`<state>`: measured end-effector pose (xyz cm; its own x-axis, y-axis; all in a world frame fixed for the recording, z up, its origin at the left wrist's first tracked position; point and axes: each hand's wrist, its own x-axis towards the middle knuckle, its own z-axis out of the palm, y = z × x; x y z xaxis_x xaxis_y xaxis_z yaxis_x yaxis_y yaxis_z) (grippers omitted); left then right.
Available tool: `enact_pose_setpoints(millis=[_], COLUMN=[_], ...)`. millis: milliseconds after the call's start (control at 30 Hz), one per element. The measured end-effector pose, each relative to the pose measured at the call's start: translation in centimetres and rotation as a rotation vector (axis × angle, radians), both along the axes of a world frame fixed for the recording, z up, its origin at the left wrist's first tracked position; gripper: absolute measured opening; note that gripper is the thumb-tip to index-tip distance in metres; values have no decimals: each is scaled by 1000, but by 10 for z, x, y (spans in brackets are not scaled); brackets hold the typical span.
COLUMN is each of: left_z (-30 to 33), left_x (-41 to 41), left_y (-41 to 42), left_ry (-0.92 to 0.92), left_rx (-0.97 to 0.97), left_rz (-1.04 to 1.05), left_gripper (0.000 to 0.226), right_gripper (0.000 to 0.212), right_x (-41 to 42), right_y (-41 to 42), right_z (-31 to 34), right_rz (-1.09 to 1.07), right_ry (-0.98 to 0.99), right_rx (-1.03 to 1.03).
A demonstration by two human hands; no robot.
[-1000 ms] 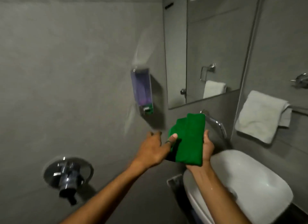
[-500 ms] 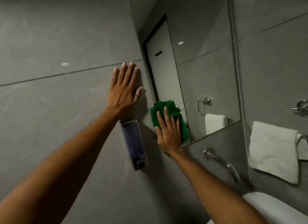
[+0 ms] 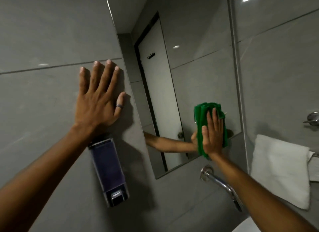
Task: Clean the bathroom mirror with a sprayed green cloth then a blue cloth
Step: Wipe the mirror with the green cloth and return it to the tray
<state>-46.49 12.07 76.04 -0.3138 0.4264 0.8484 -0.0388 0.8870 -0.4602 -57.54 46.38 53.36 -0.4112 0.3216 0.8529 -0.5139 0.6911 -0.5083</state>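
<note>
The bathroom mirror (image 3: 198, 67) hangs on the grey tiled wall, tall and frameless. My right hand (image 3: 213, 133) lies flat on a folded green cloth (image 3: 201, 114) and presses it against the mirror's lower right part. The cloth sticks out above and to the left of my fingers. My left hand (image 3: 99, 98) rests flat on the wall tile just left of the mirror's edge, fingers spread, holding nothing. No blue cloth or spray bottle is in view.
A purple soap dispenser (image 3: 108, 171) is mounted on the wall under my left wrist. A chrome tap spout (image 3: 222, 183) sticks out below the mirror. A white towel (image 3: 279, 169) hangs on a rail at the right. A white basin corner (image 3: 246, 226) shows at the bottom.
My right hand has slid the green cloth rightward across the mirror from its left edge to the lower right part. My left hand stays flat on the wall.
</note>
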Motion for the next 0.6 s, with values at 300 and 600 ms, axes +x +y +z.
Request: enact_pose_setpoints(millis=[300,600], left_z=[0,0], left_x=[-6,-5], left_y=[-4,-2], left_ry=[39,34], left_rx=[-13,-13], left_rz=[-10,9], left_gripper=[81,80], right_gripper=[81,67], right_x=[-41,-28], right_y=[105,33], right_z=[16,15], right_rz=[31,-62], right_ry=[2,13], right_rx=[-250,-88])
